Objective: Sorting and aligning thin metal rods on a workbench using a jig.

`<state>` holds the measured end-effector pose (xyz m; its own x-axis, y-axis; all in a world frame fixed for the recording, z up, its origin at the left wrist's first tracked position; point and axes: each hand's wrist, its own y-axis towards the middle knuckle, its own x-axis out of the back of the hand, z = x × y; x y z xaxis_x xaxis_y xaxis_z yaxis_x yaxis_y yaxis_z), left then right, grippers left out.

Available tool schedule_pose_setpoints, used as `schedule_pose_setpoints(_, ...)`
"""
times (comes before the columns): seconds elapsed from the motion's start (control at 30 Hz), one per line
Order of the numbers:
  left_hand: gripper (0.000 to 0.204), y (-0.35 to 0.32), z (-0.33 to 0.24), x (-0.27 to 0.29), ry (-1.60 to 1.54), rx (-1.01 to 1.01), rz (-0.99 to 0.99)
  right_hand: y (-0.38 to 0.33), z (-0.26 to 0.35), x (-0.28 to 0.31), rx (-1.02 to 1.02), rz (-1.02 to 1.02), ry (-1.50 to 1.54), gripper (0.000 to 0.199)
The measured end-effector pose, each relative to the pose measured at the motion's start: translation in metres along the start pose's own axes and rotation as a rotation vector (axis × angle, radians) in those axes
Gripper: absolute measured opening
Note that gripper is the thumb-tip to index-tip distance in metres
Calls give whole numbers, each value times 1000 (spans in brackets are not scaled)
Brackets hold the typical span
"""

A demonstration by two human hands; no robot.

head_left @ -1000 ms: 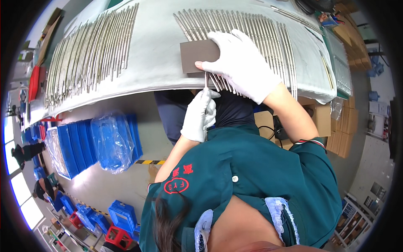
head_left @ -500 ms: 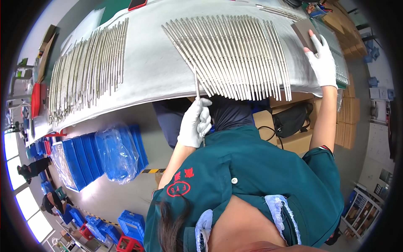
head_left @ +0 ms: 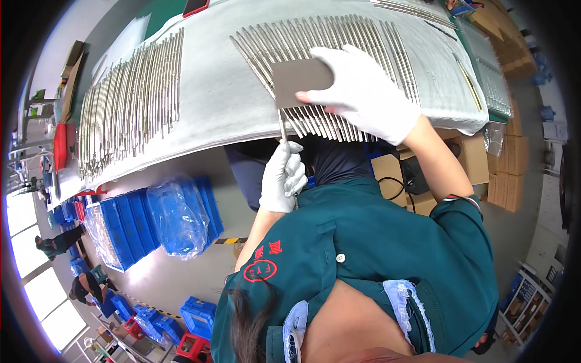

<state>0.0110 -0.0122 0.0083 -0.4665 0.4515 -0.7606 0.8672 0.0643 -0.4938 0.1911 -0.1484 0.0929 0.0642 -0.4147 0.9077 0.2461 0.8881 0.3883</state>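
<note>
My left hand (head_left: 282, 176), in a white glove, is closed around a thin metal rod (head_left: 282, 127) at the table's near edge. The rod points up and away, its far end hidden behind a flat grey-brown square pad (head_left: 296, 85). My right hand (head_left: 372, 94), gloved with bare fingertips, grips that pad by its right side, thumb below and fingers above. Beneath the pad and hand lies a fanned row of slim metal rods (head_left: 407, 63), partly covered. Whether the pad touches the held rod I cannot tell.
A second row of rods (head_left: 162, 85) lies on the left of the white-covered table (head_left: 212, 91). Several more rods are at the far right. A red-edged phone (head_left: 195, 6) sits at the back. Blue crates (head_left: 124, 233) stand on the floor at left, cartons (head_left: 507, 172) at right.
My right hand has carried the pad from the table's right end leftward, over the middle row and the held rod. My left hand stays nearly in place, still gripping the rod.
</note>
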Motion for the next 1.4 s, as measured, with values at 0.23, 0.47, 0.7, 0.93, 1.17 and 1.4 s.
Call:
schedule_pose_setpoints(0.23,23,-5,0,-21,141,-71,-172,35,29,-45,51,-101,-34,40)
schedule_pose_setpoints(0.47,29,-6,1,-19,204,-82,-168,12,13,-13,40,14,-72,32)
schedule_pose_setpoints(0.7,32,-6,2,-21,226,-68,-172,20,19,-27,-23,54,-15,35)
schedule_pose_setpoints(0.93,33,-4,2,-12,114,-24,-111,-16,0,13,-149,98,69,43)
schedule_pose_setpoints(1.17,26,-1,3,0,-31,-42,-15,1,5,5,-49,44,-34,39)
schedule_pose_setpoints(1.4,27,-2,3,-7,30,-32,-65,30,27,-32,31,22,-71,36)
